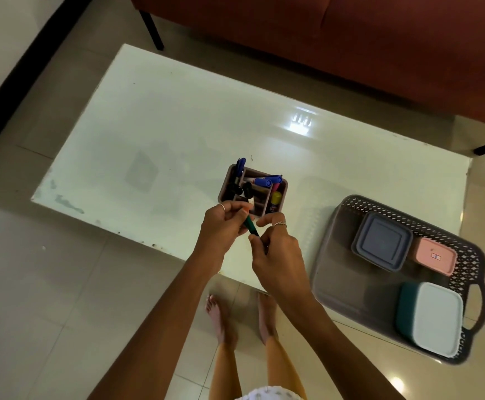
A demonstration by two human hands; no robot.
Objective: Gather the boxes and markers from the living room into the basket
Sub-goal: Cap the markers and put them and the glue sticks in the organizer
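Head view shows a dark green marker point(250, 226) held between both hands just above the near edge of the white table point(154, 125). The left hand point(221, 226) has its fingers curled around the upper part of the marker, and the right hand point(276, 255) pinches the lower end with thumb and fingers; each hand wears a ring. Just behind the hands stands a small compartment organizer point(283, 189) on the table, with blue markers point(264, 181), a yellow marker point(276, 197) and some black ones inside, several of them tilted over the dividers. To the right, a grey perforated basket point(348, 235) with handles sits on the table's near right corner, partly over the edge. It holds three closed boxes: a grey-blue box point(382, 241), a small pink box point(434, 255) touching it, and a teal box with a white lid point(434, 319) nearer to the person. Below the table's edge the person's bare feet point(218, 316) stand on the tiled floor point(48, 298). Behind the table is a reddish-brown sofa point(351, 39) on black legs.
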